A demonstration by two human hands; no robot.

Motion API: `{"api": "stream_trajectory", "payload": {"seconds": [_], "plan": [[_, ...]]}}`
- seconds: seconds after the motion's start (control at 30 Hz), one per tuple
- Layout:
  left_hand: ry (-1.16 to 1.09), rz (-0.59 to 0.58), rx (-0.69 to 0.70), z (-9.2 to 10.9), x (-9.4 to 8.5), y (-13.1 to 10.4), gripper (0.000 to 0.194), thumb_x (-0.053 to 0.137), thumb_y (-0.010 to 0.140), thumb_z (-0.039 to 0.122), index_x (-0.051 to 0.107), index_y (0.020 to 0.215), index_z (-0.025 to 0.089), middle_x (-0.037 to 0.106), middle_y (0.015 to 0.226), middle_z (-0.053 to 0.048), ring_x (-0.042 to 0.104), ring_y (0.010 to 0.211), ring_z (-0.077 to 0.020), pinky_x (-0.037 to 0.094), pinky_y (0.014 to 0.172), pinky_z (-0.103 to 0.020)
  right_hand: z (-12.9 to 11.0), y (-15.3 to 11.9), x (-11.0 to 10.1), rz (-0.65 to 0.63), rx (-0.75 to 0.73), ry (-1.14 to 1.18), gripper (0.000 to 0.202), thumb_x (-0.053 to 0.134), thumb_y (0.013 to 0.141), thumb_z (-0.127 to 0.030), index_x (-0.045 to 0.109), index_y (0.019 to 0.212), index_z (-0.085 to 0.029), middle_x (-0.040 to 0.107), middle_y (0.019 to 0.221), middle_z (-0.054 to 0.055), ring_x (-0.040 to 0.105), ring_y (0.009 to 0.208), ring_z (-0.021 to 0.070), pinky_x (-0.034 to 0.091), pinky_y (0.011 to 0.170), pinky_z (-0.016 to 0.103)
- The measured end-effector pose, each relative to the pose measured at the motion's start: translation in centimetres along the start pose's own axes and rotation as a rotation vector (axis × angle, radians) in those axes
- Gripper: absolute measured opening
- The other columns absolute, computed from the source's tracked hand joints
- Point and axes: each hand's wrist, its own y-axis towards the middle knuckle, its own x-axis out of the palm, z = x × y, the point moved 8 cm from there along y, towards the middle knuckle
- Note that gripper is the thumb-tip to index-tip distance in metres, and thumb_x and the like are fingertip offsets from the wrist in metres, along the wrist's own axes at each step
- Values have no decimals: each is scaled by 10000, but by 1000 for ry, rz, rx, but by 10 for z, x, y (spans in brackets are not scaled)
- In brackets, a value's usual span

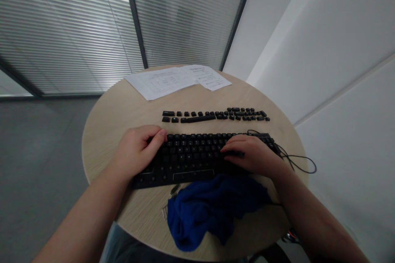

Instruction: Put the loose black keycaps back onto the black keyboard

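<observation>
A black keyboard [191,152] lies across the round table, its lower rows bare of keycaps. My left hand [138,146] is closed around the keyboard's left edge, thumb on top and the other fingers mostly hidden. Over the right part of the keys, my right hand [254,154] pinches a dark, longish keycap [234,153] just at the board's surface. Behind the keyboard, loose black keycaps [200,119] are laid out in rows, a long space bar among them. In front of it lies a crumpled blue cloth [210,209].
Printed paper sheets [166,80] rest at the far side of the wooden table [108,111]. A black cable [304,164] loops at the right edge. Small objects [175,190] sit left of the cloth. A white wall [333,49] rises on the right.
</observation>
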Motion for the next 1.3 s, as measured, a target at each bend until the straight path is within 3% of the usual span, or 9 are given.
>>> {"api": "stream_trajectory", "payload": {"seconds": [0.17, 0.73, 0.97, 1.3], "plan": [[7, -10, -16, -1, 1, 0, 425, 432, 955, 474, 626, 676, 218, 627, 584, 2, 570, 570, -162, 429, 607, -300, -9, 2, -1, -21, -67, 36, 130, 644, 947, -229, 768, 986, -220, 729, 1053, 45, 656, 1007, 158, 532, 942, 314], [9, -23, -20, 2, 2, 0, 434, 412, 952, 469, 634, 685, 208, 638, 607, -6, 586, 601, -162, 418, 615, -295, -7, 1, -1, -1, -97, -5, 164, 660, 945, -279, 775, 1049, -224, 723, 1030, 54, 650, 980, 168, 536, 914, 327], [17, -21, -11, 1, 2, 1, 434, 415, 952, 459, 634, 675, 208, 636, 605, -6, 583, 593, -158, 417, 609, -294, -15, 1, -3, 23, -91, -165, 219, 590, 975, -283, 768, 1071, -198, 722, 1031, 72, 644, 950, 190, 534, 879, 343], [25, -28, -9, 0, 3, 0, 431, 422, 956, 460, 644, 690, 203, 644, 619, -9, 587, 602, -160, 420, 622, -293, -2, -1, -12, 55, -100, 12, 213, 592, 967, -284, 759, 1070, -202, 727, 1023, 60, 657, 960, 157, 527, 902, 316]]}}
